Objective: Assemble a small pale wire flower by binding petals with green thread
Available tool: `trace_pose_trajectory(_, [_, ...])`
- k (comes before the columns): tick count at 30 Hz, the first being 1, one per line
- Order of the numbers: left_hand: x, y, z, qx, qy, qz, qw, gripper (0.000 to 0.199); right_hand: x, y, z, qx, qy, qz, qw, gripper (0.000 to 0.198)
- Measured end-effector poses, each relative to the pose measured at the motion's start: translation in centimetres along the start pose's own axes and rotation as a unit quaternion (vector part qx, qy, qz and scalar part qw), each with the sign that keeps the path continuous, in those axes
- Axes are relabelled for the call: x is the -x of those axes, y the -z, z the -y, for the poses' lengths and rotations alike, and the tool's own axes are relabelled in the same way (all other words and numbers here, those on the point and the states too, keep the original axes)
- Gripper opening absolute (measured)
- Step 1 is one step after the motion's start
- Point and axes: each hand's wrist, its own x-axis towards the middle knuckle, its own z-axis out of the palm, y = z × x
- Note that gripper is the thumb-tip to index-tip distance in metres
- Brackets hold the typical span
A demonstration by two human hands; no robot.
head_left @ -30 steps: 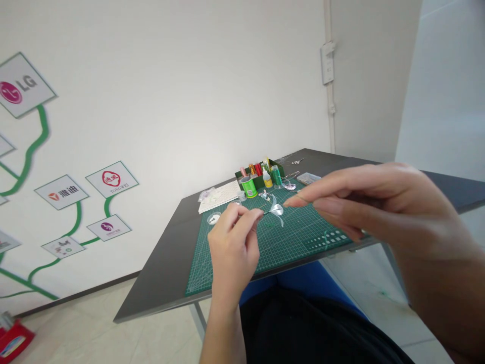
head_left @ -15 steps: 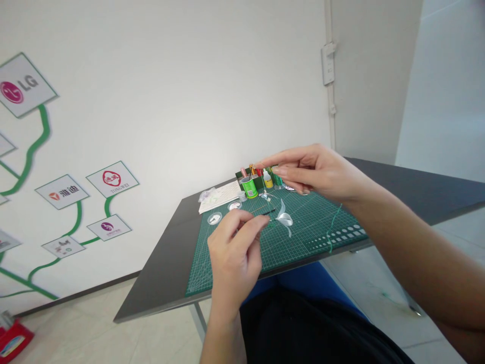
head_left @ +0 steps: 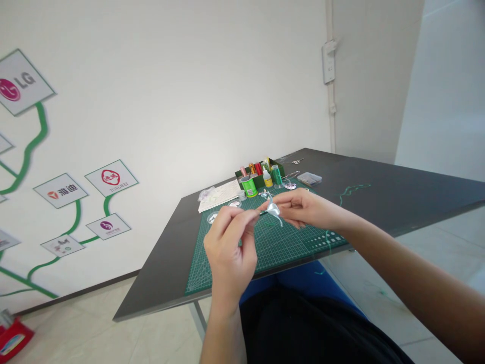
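1. My left hand (head_left: 231, 243) pinches the white petalled piece (head_left: 273, 210) above the green mat (head_left: 291, 247).
2. My right hand (head_left: 303, 208) has dropped beside it, rejoining the work; I cannot tell whether it grips.

A glossy white petalled piece (head_left: 273, 210) tilts between hands (head_left: 230, 245) (head_left: 308, 208).

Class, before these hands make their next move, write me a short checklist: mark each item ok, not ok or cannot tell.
1. Left hand pinching the petals at their base: ok.
2. Right hand gripping thread: cannot tell; its fingertips are partly hidden.
3. Thread gathered: not ok; loose strands show on both sides of the right forearm.
4. Mat beneath the work: ok.
5. Glue bottle upright: ok.
6. Scissors close by: not ok; they lie far back.
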Motion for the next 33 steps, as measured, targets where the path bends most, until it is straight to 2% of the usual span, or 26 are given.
trace_pose_trajectory(6, [-0.1,-0.6,1.1,-0.016,0.019,-0.011,1.0,0.016,2.4,-1.8,-1.0,-0.025,-0.018,0.025,0.999,0.045])
trace_pose_trajectory(13, [0.1,-1.1,2.1,-0.024,0.026,-0.009,0.999,0.014,5.3,-2.8,-0.1,-0.067,-0.034,0.033,0.997,0.045])
trace_pose_trajectory(33, [0.2,-1.1,2.0,-0.017,0.027,0.003,0.999,0.017,9.6,-2.4,2.0,-0.108,-0.054,0.0,0.993,0.036])
